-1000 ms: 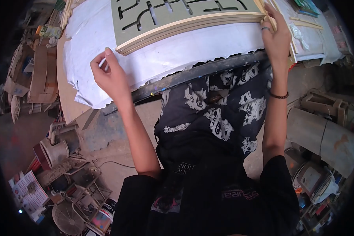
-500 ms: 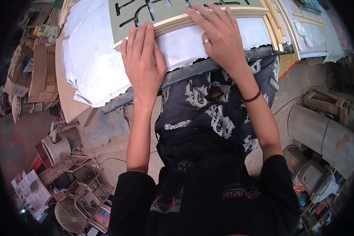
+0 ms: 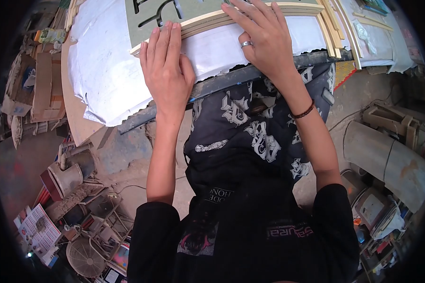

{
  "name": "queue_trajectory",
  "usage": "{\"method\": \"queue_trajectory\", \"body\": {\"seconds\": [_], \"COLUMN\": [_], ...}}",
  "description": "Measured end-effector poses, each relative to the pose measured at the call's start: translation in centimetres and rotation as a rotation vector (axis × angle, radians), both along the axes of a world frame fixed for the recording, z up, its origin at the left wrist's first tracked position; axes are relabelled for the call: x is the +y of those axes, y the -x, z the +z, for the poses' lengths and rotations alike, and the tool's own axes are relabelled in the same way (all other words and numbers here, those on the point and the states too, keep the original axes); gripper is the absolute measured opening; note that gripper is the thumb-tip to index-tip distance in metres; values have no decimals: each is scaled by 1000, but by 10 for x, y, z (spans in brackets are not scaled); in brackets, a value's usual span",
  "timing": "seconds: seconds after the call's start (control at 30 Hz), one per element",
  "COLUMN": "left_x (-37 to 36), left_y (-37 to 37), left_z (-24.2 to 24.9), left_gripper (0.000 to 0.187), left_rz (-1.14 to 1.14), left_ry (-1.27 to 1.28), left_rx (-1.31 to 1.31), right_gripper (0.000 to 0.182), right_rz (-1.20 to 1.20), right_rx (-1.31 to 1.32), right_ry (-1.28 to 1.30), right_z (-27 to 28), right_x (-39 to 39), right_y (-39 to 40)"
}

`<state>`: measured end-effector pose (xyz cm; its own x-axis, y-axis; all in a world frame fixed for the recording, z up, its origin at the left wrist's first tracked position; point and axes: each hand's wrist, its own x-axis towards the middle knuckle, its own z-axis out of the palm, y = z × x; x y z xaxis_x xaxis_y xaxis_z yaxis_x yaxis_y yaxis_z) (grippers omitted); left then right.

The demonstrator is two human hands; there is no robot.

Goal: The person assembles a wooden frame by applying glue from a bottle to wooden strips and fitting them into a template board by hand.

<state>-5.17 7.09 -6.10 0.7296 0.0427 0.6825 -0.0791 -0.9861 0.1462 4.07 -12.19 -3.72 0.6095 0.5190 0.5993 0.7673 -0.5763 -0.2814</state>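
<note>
Left hand | laid flat, fingers spread, nothing gripped | right hand | likewise pressed on pale wooden frame around grey-green cut-out panel | frame seated; pressing judged unfinished

The left hand lies flat, palm down, fingers extended together, on the near edge of the wooden frame. The right hand, wearing a ring, is spread flat on the same frame edge further right. The frame borders a grey-green cut-out panel. Both rest on white sheeting covering the workbench. Loose wooden strips lie at the right. A metal bucket stands on the floor, lower left.
</note>
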Motion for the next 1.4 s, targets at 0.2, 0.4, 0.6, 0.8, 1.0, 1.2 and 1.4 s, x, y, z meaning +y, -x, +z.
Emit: {"method": "queue_trajectory", "body": {"seconds": [0.2, 0.4, 0.6, 0.8, 1.0, 1.2, 1.4], "left_x": [0, 0, -2, -10, -25, -82, -109], "left_y": [-1, -1, 0, 2, 2, -43, -63], "left_z": [-1, -3, 2, 11, 24, 30, 24], "left_gripper": [52, 54, 57, 51, 53, 53, 52], "left_rz": [4, 2, -21, -22, 76, -202, -212], "left_ry": [-7, -6, 14, 40, -45, 8, -14], "left_rx": [-6, -8, 8, 59, 155, 189, 280], "right_gripper": [57, 58, 59, 67, 57, 57, 69], "right_rz": [5, 10, -29, 97, -151, -220, -322], "right_rx": [-6, 10, -201, -76, -84, -53, -63], "right_ry": [0, -3, 5, -304, -367, -279, -171], "right_z": [-2, -3, -23, -16, -5, 9, -15], "right_x": [-1, -1, 0, -28, -103, -117, -142], "right_y": [-1, -1, -9, -22, -37, -40, -63]}}
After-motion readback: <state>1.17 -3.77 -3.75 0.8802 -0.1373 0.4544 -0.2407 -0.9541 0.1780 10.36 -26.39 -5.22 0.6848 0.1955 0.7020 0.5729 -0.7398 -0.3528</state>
